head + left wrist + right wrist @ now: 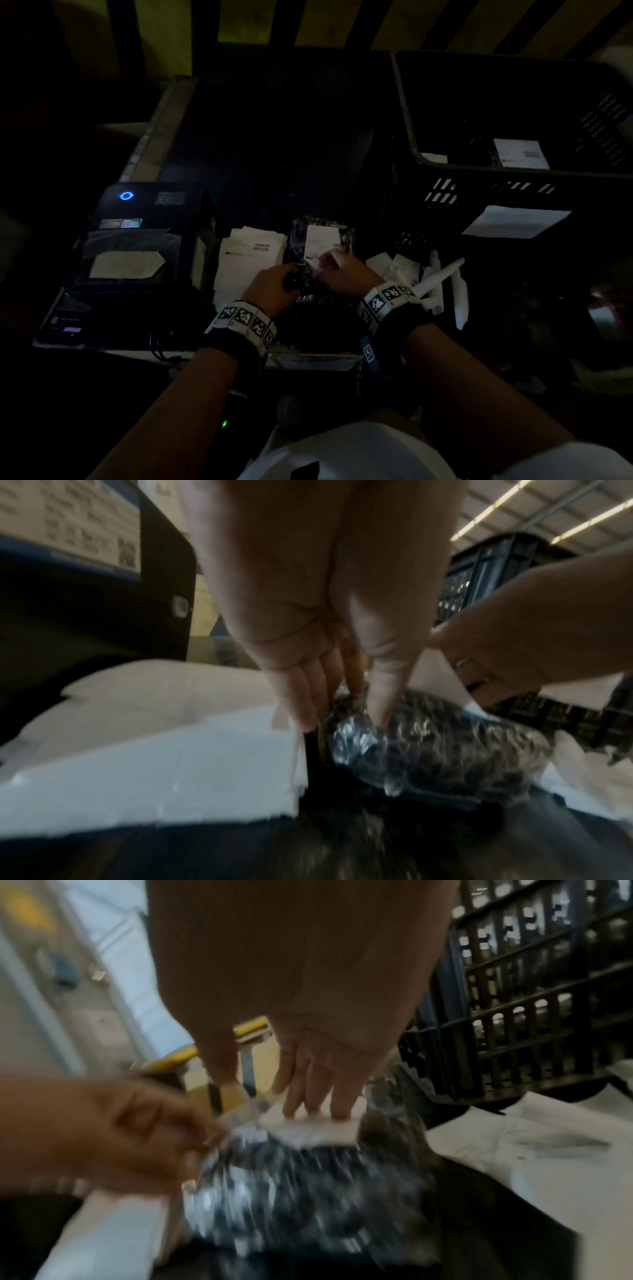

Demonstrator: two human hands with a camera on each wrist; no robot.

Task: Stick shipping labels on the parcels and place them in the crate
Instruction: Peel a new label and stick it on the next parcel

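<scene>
While labelled parcels lie in the crate (407, 113) at upper right, the left hand (270, 291) pinches this parcel (301, 240) and the right hand (342, 270) presses flat fingers on its label (322, 240)

Black label printer (137, 236), at the left edge of the work surface; blue ring light lit on its top. Rolled white backing strips (442, 274), loose near the right side of the surface. Yellow-and-black striped barrier (376, 24), beyond the far edge. Ceiling strip lights (507, 496), overhead, seen from the left wrist view.
</scene>
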